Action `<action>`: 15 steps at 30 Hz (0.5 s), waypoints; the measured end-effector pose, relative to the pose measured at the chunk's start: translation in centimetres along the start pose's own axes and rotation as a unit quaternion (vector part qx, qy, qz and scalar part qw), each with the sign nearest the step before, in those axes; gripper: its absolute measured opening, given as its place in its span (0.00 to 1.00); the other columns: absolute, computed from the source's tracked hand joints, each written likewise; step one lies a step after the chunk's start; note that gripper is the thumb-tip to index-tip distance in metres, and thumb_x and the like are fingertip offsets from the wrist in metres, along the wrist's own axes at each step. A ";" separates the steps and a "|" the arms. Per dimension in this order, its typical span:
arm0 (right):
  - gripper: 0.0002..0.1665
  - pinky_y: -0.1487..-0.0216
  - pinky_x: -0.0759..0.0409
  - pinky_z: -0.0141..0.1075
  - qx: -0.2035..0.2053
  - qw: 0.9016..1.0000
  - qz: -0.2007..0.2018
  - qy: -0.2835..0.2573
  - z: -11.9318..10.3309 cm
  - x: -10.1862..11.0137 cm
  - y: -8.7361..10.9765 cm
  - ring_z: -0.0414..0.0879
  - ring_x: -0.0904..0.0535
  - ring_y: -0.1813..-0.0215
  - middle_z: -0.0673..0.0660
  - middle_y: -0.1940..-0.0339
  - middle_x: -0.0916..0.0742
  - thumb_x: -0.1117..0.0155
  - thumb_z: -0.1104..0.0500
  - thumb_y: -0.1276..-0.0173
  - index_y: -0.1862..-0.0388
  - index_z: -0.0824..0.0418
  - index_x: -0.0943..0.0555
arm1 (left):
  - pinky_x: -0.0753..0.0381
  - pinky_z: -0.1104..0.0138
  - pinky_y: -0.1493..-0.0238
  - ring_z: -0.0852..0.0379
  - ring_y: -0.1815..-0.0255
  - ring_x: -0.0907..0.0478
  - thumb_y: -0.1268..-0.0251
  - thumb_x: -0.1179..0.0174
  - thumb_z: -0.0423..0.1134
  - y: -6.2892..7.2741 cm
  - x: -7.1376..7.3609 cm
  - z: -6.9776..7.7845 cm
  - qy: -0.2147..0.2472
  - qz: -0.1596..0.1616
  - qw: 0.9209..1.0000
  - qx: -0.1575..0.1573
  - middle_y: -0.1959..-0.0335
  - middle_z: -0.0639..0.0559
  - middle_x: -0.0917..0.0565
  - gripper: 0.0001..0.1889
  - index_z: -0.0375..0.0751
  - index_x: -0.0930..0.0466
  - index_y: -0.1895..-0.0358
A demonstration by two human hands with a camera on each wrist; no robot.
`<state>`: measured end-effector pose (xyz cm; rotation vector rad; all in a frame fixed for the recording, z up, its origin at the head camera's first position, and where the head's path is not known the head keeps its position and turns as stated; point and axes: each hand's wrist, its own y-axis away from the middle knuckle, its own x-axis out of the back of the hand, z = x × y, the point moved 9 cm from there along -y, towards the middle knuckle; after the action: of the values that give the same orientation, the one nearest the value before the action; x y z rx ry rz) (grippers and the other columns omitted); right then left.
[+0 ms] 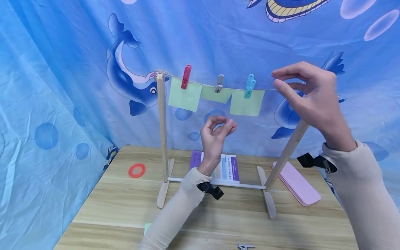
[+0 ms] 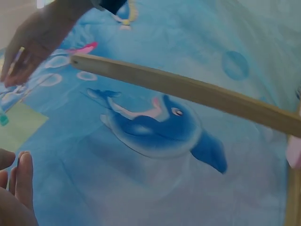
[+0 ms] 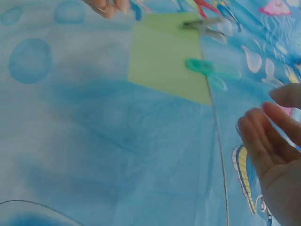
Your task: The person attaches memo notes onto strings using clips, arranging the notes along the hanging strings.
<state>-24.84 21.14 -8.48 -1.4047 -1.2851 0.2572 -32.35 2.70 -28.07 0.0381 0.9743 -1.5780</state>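
Three pale green paper squares hang from a string tied to a wooden stand [image 1: 162, 128]. A red clothespin [image 1: 186, 77] clips the left paper [image 1: 185, 95], a grey clothespin [image 1: 219, 83] the middle paper [image 1: 214, 94], and a blue clothespin [image 1: 250, 85] the right paper [image 1: 246, 107]. Below the middle and right papers is my left hand [image 1: 214, 139], fingers loosely bent, with nothing visible in it. My right hand [image 1: 312, 93] is raised by the string's right end, fingers slightly curved and apart from the thumb. In the right wrist view the string [image 3: 218, 141] runs beside the right hand [image 3: 277, 155].
An orange-red ring [image 1: 136, 170] lies on the wooden table [image 1: 115, 208] at left. Behind the stand's crossbar is a purple-and-white printed item [image 1: 229, 170]; a pink case [image 1: 297, 184] lies right. Another grey clothespin [image 1: 246, 246] is at the front, and a green paper [image 1: 147, 227] shows beside my left sleeve.
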 end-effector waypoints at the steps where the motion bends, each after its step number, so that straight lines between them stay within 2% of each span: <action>1: 0.14 0.45 0.16 0.19 0.008 1.000 0.010 -0.009 -0.2 0.2 0.4 0.37 0.13 0.48 0.42 0.50 0.11 0.32 0.69 0.30 0.46 0.67 0.13 | 0.10 0.58 0.44 0.56 0.59 0.09 0.30 0.36 0.26 0.2 0.2 -0.1 -0.007 -0.002 1.000 0.003 0.57 0.52 0.17 0.14 0.22 0.27 0.48; 3: 0.14 0.48 0.15 0.20 0.021 0.999 0.025 -0.029 -0.5 0.4 1.4 0.39 0.13 0.50 0.45 0.52 0.10 0.33 0.73 0.32 0.48 0.70 0.13 | 0.10 0.56 0.44 0.55 0.60 0.09 0.30 0.36 0.26 0.5 0.7 -0.3 -0.023 -0.007 1.000 0.010 0.57 0.52 0.17 0.14 0.23 0.27 0.48; 7: 0.13 0.53 0.14 0.21 0.030 0.998 0.030 -0.053 -1.0 0.4 3.4 0.39 0.12 0.55 0.47 0.55 0.10 0.33 0.77 0.35 0.52 0.73 0.13 | 0.09 0.56 0.44 0.57 0.60 0.09 0.30 0.35 0.27 1.2 1.8 -0.7 -0.052 -0.019 0.998 0.021 0.57 0.52 0.17 0.16 0.20 0.28 0.47; 11: 0.15 0.55 0.14 0.20 0.032 0.998 -0.001 -0.051 -0.8 -0.4 5.2 0.37 0.12 0.56 0.45 0.55 0.10 0.33 0.79 0.38 0.52 0.72 0.12 | 0.09 0.56 0.46 0.59 0.60 0.10 0.30 0.34 0.28 2.2 3.3 -1.1 -0.088 -0.029 0.995 0.037 0.57 0.51 0.16 0.16 0.21 0.27 0.48; 15: 0.16 0.54 0.15 0.19 0.023 0.999 -0.035 -0.031 0.3 -1.5 7.8 0.34 0.12 0.56 0.44 0.54 0.10 0.30 0.76 0.37 0.51 0.65 0.11 | 0.08 0.57 0.49 0.59 0.61 0.11 0.30 0.33 0.32 3.6 5.1 -1.2 -0.157 -0.050 0.984 0.062 0.56 0.44 0.15 0.12 0.29 0.21 0.50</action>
<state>-21.52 22.17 -15.58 -1.3192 -1.3681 0.2814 -31.36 -0.47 -33.54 -0.1724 0.6392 -1.6739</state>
